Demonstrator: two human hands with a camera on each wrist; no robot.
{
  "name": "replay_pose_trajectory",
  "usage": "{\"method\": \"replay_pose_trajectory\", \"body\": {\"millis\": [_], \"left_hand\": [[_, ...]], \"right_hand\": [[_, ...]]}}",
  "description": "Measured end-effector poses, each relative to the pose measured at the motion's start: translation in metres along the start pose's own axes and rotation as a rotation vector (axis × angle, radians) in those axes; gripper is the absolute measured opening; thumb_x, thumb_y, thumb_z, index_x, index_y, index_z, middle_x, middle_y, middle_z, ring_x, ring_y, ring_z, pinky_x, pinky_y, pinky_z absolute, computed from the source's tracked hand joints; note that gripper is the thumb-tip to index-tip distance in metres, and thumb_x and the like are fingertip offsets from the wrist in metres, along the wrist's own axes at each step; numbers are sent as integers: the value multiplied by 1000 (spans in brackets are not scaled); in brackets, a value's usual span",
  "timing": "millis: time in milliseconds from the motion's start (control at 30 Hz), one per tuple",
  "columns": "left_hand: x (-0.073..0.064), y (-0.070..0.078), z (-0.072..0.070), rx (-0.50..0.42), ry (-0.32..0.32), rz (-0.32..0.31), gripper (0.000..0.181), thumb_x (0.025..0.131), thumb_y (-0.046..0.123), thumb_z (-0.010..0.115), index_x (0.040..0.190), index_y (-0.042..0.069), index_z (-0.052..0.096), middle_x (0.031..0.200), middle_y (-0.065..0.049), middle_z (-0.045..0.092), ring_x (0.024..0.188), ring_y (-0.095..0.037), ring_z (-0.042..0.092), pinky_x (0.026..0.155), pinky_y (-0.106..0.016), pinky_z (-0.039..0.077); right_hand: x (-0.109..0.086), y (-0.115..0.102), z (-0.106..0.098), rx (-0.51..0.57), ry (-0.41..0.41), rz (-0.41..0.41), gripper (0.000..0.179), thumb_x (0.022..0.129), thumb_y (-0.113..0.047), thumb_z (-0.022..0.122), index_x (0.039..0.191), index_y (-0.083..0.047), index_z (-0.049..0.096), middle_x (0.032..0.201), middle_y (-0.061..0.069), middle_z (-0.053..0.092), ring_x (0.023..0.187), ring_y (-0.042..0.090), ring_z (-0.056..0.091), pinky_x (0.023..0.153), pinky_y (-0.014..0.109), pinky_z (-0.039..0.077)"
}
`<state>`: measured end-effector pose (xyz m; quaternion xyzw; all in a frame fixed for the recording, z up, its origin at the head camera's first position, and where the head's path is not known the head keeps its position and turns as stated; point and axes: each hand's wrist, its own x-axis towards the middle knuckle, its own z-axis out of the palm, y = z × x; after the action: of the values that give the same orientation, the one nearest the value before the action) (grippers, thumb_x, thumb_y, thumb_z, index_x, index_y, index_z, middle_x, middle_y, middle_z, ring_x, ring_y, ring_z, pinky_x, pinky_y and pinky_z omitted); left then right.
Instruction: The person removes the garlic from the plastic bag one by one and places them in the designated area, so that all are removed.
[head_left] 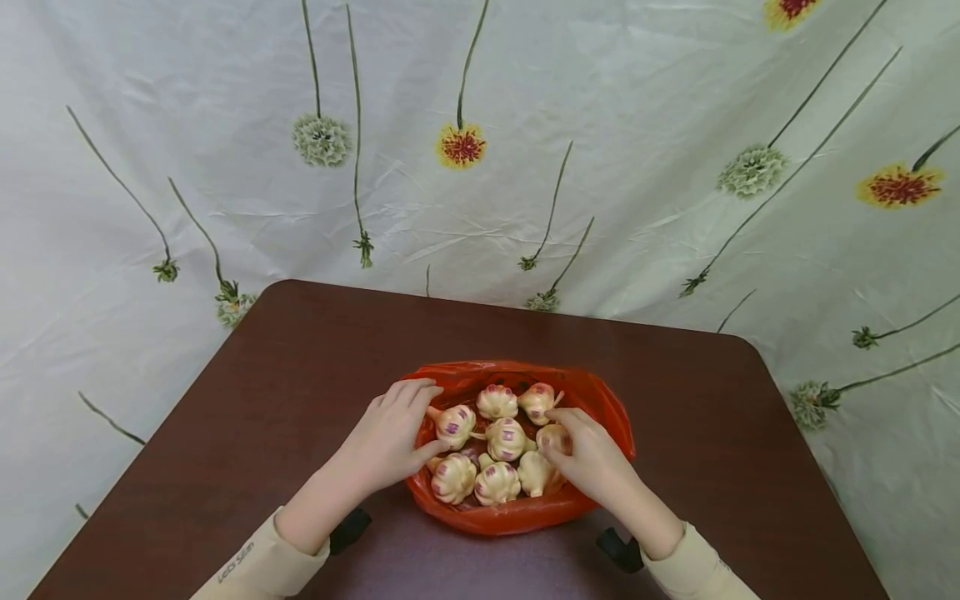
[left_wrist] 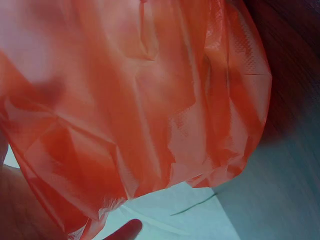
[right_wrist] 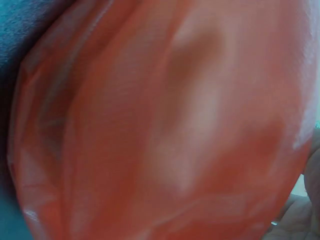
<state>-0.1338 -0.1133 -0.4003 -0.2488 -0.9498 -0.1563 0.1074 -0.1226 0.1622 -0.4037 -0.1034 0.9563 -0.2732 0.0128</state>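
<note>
A red plastic bag (head_left: 495, 523) lies wide open with several garlic bulbs in it, pale with purple patches. My left hand (head_left: 390, 433) reaches over the bag's left rim, fingers and thumb spread apart on either side of the stem of a garlic bulb (head_left: 455, 427). Over the right rim, my right hand (head_left: 592, 454) has its fingers and thumb curled around another garlic bulb (head_left: 552, 437), partly hidden by them. In the left wrist view the bag (left_wrist: 150, 110) covers most of the picture, with one fingertip (left_wrist: 131, 229) below its rim. The bag (right_wrist: 120, 140) also fills the right wrist view.
The bag stands on a dark brown table (head_left: 337, 342) with rounded far corners. Behind it hangs a white cloth (head_left: 630, 108) printed with flowers. More garlic bulbs (head_left: 497, 483) lie at the bag's near side and middle.
</note>
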Motion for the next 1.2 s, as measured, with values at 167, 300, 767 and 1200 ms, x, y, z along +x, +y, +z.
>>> {"method": "replay_pose_trajectory", "body": {"millis": [167, 300, 767, 1200], "left_hand": [[0, -2, 2, -18, -22, -22, 77, 74, 35, 85, 133, -3, 52, 138, -24, 50, 127, -41, 47, 94, -58, 47], [-1, -3, 2, -45, -57, -35, 88, 71, 40, 87, 136, -4, 48, 143, -26, 45, 131, -44, 42, 98, -61, 45], [-6, -5, 4, -61, -82, -10, 104, 62, 46, 91, 140, -5, 44, 146, -27, 40, 133, -45, 39, 99, -62, 44], [-9, 0, 4, -129, -117, -21, 112, 58, 47, 93, 143, -4, 41, 151, -26, 35, 136, -44, 35, 104, -63, 39]], "right_hand": [[-2, 9, 3, -16, 8, 1, 45, 82, -13, 78, 123, -1, 64, 122, 14, 64, 111, 30, 61, 99, 47, 49], [-3, 15, 4, -18, 8, 25, 48, 82, -15, 79, 125, -1, 63, 126, 14, 63, 118, 32, 59, 103, 49, 46], [5, 26, 5, 42, -57, 141, 49, 87, -23, 74, 126, 4, 60, 123, 21, 66, 114, 38, 61, 99, 54, 47], [9, 32, 18, 71, -57, 170, 39, 87, -30, 73, 111, 1, 66, 106, 16, 71, 100, 33, 66, 93, 51, 50]]}}
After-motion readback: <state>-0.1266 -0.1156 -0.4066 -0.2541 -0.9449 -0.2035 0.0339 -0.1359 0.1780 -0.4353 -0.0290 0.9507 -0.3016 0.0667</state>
